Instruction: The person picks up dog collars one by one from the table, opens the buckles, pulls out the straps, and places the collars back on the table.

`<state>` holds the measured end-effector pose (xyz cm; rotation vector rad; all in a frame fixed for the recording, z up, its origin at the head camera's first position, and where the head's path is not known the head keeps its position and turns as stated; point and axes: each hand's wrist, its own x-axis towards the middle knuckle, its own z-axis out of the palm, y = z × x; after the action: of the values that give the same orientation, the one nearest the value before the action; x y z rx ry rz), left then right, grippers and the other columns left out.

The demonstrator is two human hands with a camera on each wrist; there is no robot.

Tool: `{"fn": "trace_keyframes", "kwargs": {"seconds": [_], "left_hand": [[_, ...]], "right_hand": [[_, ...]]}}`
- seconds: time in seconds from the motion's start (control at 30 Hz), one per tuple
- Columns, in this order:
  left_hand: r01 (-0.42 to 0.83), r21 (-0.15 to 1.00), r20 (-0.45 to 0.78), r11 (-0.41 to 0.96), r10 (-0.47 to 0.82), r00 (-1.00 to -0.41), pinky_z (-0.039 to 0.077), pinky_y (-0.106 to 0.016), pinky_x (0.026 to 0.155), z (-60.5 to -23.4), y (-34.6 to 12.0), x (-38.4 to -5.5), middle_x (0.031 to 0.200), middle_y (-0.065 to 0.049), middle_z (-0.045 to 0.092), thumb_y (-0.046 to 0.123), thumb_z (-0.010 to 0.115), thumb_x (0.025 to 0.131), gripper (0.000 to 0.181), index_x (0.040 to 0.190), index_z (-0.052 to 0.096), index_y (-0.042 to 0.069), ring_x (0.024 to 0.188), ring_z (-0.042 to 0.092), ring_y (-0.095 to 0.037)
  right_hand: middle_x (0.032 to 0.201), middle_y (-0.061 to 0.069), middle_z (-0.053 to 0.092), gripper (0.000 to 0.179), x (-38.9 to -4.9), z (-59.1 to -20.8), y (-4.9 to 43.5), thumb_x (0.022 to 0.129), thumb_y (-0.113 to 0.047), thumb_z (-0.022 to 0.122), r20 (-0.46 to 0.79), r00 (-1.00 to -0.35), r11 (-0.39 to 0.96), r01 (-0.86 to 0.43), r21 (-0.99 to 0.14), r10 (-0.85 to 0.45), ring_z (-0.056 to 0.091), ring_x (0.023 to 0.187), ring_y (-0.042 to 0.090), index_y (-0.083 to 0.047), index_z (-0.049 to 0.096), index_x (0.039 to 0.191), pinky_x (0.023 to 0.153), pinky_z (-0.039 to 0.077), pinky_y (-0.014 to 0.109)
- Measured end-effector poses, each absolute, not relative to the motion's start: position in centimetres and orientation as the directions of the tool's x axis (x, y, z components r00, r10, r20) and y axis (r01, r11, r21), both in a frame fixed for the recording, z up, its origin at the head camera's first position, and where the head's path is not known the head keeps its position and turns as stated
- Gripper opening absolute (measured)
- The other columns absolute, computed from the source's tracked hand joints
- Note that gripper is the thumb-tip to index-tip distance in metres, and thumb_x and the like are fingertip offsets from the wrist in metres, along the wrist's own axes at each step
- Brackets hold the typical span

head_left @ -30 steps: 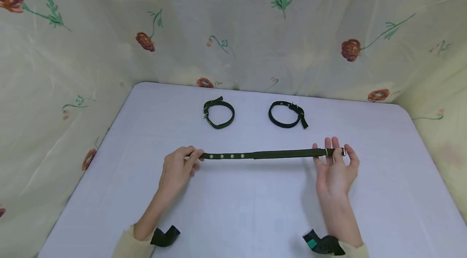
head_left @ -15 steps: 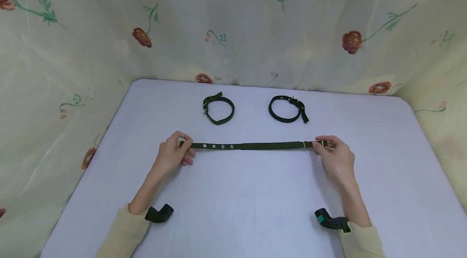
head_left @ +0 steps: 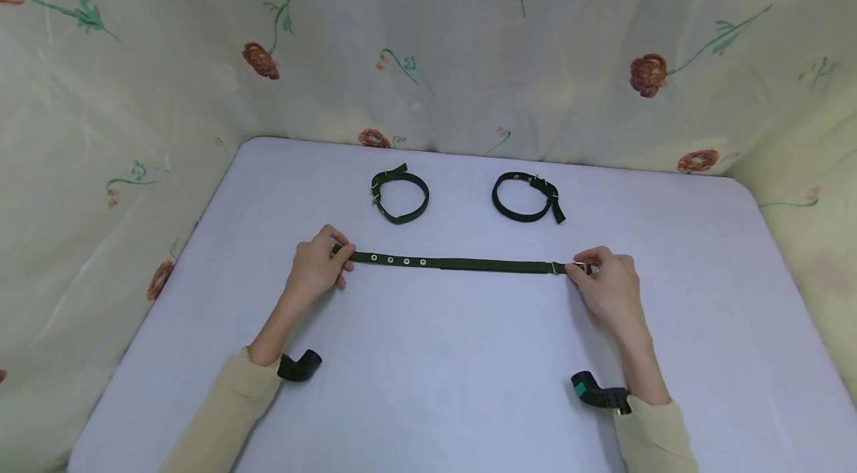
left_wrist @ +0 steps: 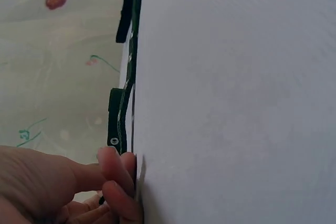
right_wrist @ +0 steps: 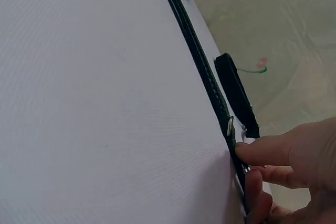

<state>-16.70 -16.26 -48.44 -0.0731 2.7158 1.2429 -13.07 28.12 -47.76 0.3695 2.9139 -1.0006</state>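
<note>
Closest to my head view, I see two cream sleeves, each with a black wrist device at its cuff, over the white counter. Further out, I have the left hand pinching one end of a dark green strap between thumb and fingers, and the right hand gripping the buckle end. The strap runs nearly straight between them across the middle of the counter. I count four metal eyelets on the stretch near the left hand, and a metal ring sits just beside the right fingertips. I can't tell whether its middle touches the surface. Beyond it lie two dark buckled loops, the left loop and the right loop, well apart. Behind the far edge I see floral fabric.
</note>
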Motion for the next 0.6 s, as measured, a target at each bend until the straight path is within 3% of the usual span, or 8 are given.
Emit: {"fn": "trace_keyframes", "kwargs": {"seconds": [0.2,0.4,0.5,0.6], "left_hand": [[-0.121,0.667,-0.167,0.735,-0.011,-0.986,0.046,-0.025,0.053,-48.1,-16.2,-16.8,0.071,-0.006,0.074,0.026,0.068,0.108,0.031,0.124,0.058,0.001,0.050,0.063,-0.012],[-0.097,0.465,-0.089,0.880,-0.062,-0.994,0.034,-0.027,0.045,-47.5,-16.4,-17.0,0.058,-0.004,0.049,0.040,0.075,0.101,0.054,0.129,0.052,0.000,0.051,0.045,-0.017],[-0.084,0.434,-0.054,0.897,-0.067,-0.996,0.030,-0.027,0.044,-47.1,-15.9,-17.1,0.059,-0.002,0.045,0.036,0.075,0.100,0.056,0.133,0.049,0.000,0.051,0.041,-0.016],[-0.058,0.530,-0.016,0.846,-0.058,-0.998,0.032,-0.025,0.044,-46.9,-14.9,-17.5,0.063,-0.006,0.058,0.030,0.072,0.102,0.052,0.138,0.049,0.001,0.051,0.044,-0.014]], "right_hand": [[0.146,0.042,0.045,0.043,-13.4,-47.6,28.4,0.107,-0.023,0.064,-0.169,-0.968,0.760,0.251,-0.599,0.187,0.040,0.135,0.056,0.006,0.058,0.138,0.094,0.045,0.062],[0.148,0.048,0.039,0.043,-13.7,-47.0,28.0,0.107,-0.022,0.062,-0.178,-0.969,0.771,0.243,-0.588,0.170,0.042,0.135,0.061,0.009,0.057,0.135,0.101,0.045,0.070],[0.146,0.051,0.035,0.044,-14.0,-46.5,27.5,0.107,-0.022,0.059,-0.187,-0.966,0.810,0.253,-0.528,0.180,0.055,0.115,0.060,0.010,0.054,0.136,0.085,0.052,0.065],[0.139,0.048,0.040,0.047,-14.2,-45.8,26.1,0.108,-0.025,0.060,-0.134,-0.968,0.845,0.251,-0.472,0.212,0.063,0.092,0.054,0.009,0.052,0.139,0.066,0.052,0.053]]}}
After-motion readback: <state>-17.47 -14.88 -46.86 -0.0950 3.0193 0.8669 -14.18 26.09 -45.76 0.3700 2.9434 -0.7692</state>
